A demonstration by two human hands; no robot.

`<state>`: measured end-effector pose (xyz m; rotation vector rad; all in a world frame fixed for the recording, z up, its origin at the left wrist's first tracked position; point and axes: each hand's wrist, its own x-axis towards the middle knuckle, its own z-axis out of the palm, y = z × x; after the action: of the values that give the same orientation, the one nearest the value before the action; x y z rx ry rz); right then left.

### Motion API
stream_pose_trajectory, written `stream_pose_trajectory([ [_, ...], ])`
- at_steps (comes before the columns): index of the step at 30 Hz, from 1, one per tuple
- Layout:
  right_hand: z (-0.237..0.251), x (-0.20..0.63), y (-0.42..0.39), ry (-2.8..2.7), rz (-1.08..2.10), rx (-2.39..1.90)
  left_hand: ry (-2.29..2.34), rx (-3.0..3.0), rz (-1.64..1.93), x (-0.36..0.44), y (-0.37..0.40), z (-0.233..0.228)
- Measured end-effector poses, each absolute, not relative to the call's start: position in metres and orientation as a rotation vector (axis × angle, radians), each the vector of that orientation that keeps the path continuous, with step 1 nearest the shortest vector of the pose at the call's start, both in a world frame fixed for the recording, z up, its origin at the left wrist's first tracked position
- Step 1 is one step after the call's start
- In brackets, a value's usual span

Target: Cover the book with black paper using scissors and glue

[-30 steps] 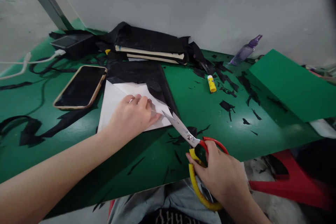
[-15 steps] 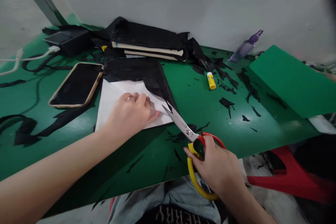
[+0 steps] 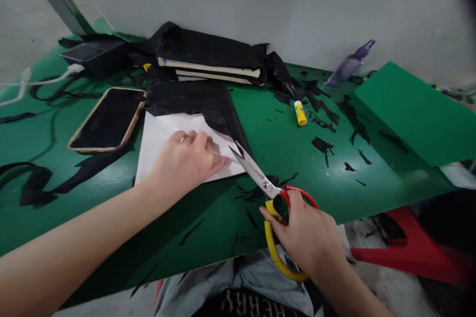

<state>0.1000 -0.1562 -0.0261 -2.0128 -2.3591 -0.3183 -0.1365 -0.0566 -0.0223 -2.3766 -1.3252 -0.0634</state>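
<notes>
My left hand (image 3: 186, 156) lies on a white sheet of paper (image 3: 150, 151) with its fingers bent, gripping the sheet near its right side. Beneath and behind the paper is a flat black cover (image 3: 186, 96), its dark right edge showing past the white. My right hand (image 3: 310, 237) is closed around the red and yellow handles of a pair of scissors (image 3: 258, 177). The blades stand slightly apart, their tips at the paper's right edge, close to my left thumb. What lies under my left palm is hidden.
A phone (image 3: 109, 121) lies left of the paper. Black-wrapped books (image 3: 208, 47) stand at the wall beside a black box (image 3: 92, 57) with cables. On the right are a glue stick (image 3: 300, 114), black scraps (image 3: 323, 146), a purple bottle (image 3: 345, 69) and a green board (image 3: 412, 114).
The scissors and my right hand have shifted very slightly up and left. My left hand keeps its place on the paper.
</notes>
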Motion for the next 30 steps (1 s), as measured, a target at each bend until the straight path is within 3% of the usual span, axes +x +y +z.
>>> stream_pose_trajectory([
  [30, -0.0314, 0.1032, -0.1570, -2.351, -0.374, -1.962, -1.320, -2.405, -0.156, -0.1360, -0.0570, -0.0222],
])
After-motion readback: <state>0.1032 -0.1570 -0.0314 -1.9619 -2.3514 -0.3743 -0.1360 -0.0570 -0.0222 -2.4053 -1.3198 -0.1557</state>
